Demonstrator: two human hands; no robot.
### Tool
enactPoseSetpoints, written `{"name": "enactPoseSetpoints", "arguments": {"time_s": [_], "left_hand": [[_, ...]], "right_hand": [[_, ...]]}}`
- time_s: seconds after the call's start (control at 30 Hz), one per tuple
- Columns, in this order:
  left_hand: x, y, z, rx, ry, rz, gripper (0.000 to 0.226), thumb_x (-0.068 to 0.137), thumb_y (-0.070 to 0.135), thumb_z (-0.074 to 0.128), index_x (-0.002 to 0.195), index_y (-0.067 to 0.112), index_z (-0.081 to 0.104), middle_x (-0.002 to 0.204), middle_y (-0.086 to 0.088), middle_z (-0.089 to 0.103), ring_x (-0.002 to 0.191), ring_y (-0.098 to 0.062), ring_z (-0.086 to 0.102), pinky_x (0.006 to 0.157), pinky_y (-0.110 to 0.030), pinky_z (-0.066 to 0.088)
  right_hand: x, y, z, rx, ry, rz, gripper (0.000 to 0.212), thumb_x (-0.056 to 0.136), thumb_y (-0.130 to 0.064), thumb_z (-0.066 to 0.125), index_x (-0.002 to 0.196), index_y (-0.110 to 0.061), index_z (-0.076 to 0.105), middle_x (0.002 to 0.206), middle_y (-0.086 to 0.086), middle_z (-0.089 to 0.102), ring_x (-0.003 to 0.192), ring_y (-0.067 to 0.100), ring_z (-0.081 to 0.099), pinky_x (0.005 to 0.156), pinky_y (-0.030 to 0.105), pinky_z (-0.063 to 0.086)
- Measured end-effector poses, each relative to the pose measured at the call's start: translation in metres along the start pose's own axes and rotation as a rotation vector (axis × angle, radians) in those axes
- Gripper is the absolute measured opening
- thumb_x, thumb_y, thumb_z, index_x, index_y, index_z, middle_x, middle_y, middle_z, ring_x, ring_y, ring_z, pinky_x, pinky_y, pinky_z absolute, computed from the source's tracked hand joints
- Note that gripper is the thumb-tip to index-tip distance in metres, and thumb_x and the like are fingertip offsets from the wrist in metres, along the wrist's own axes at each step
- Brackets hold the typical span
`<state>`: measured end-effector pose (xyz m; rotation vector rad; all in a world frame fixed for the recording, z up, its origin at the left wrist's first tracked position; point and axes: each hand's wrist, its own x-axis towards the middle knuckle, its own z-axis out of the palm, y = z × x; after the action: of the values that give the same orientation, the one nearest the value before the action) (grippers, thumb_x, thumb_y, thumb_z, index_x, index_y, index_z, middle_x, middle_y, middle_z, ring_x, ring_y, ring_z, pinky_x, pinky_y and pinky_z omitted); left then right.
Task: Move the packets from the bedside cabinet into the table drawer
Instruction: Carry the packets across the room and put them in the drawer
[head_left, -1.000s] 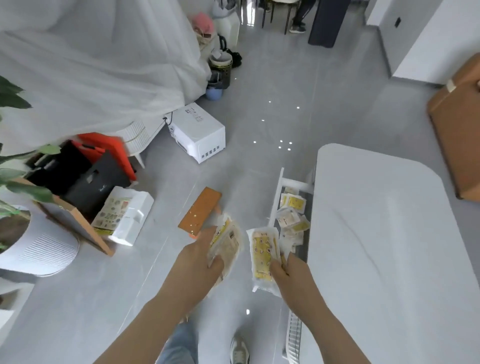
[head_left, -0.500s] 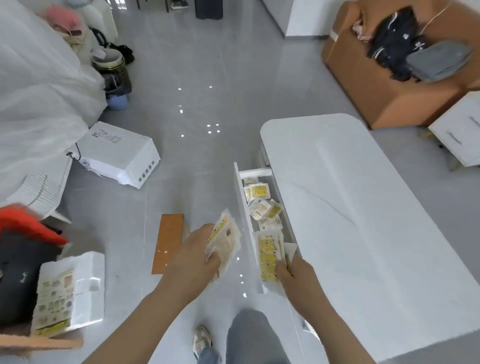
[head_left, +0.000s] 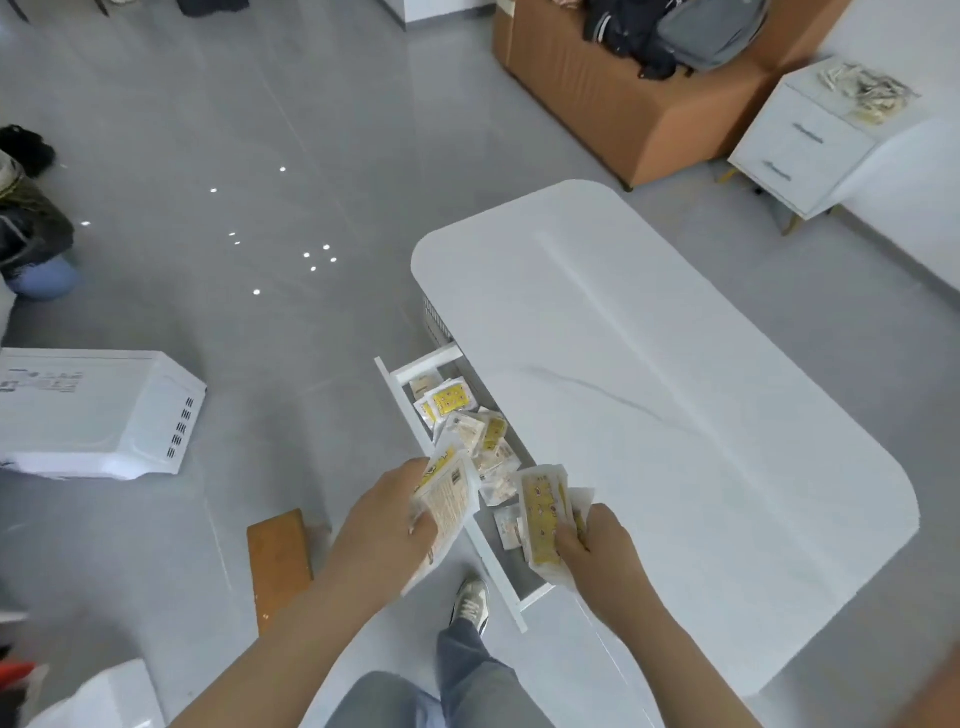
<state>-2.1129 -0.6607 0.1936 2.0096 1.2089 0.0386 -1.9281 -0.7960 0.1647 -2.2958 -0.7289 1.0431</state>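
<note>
Both bundles have come in over the open drawer (head_left: 426, 362) since the earlier frame. Your left grip (head_left: 384, 519) pinches a fanned stack of packets (head_left: 448, 499) across the drawer's front edge. Your right grip (head_left: 597, 545) clutches a second stack (head_left: 541, 512) above the near end. Risk: the left stack overhangs the floor side, so an early release likely spills packets outside. The loose pile (head_left: 467, 421) already inside sits uneven and may jam under the counter (head_left: 675, 364) on closing.
</note>
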Motion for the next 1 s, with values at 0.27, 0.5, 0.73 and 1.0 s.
{"name": "enactPoseSetpoints", "arguments": {"time_s": [0.27,0.5,0.73,1.0], "left_hand": [[0.088,-0.015,0.017,0.099,-0.16,0.052,0.047,0.09,0.017,0.054,0.135,0.024,0.043,0.1,0.002,0.063,0.084,-0.013,0.052,0.077,-0.025,0.04],[0.167,-0.046,0.047,0.189,-0.304,0.075,0.037,0.087,0.013,0.056,0.123,0.021,0.051,0.085,-0.003,0.066,0.074,-0.017,0.059,0.069,-0.032,0.048],[0.233,-0.09,0.097,0.301,-0.435,0.154,0.045,0.089,0.012,0.053,0.133,0.018,0.048,0.107,-0.005,0.064,0.095,-0.02,0.06,0.073,-0.024,0.042],[0.296,-0.139,0.162,0.34,-0.453,0.185,0.043,0.089,0.01,0.054,0.132,0.013,0.049,0.123,-0.009,0.058,0.109,-0.025,0.057,0.088,-0.033,0.045]], "right_hand": [[0.056,0.018,-0.001,-0.001,-0.001,0.162,0.021,0.092,-0.022,0.05,0.076,-0.014,0.04,0.077,0.003,0.051,0.062,0.015,0.044,0.055,0.028,0.037],[0.098,0.04,0.027,-0.073,0.043,0.245,0.008,0.092,-0.017,0.049,0.088,-0.01,0.051,0.089,0.004,0.062,0.078,0.021,0.058,0.062,0.033,0.047],[0.146,0.066,0.074,-0.123,0.124,0.351,0.008,0.089,-0.011,0.052,0.096,-0.015,0.052,0.087,0.003,0.063,0.079,0.025,0.059,0.063,0.031,0.048],[0.206,0.108,0.129,-0.173,0.127,0.433,0.01,0.091,-0.008,0.048,0.086,-0.014,0.042,0.078,0.002,0.052,0.073,0.026,0.051,0.058,0.029,0.039]]}}
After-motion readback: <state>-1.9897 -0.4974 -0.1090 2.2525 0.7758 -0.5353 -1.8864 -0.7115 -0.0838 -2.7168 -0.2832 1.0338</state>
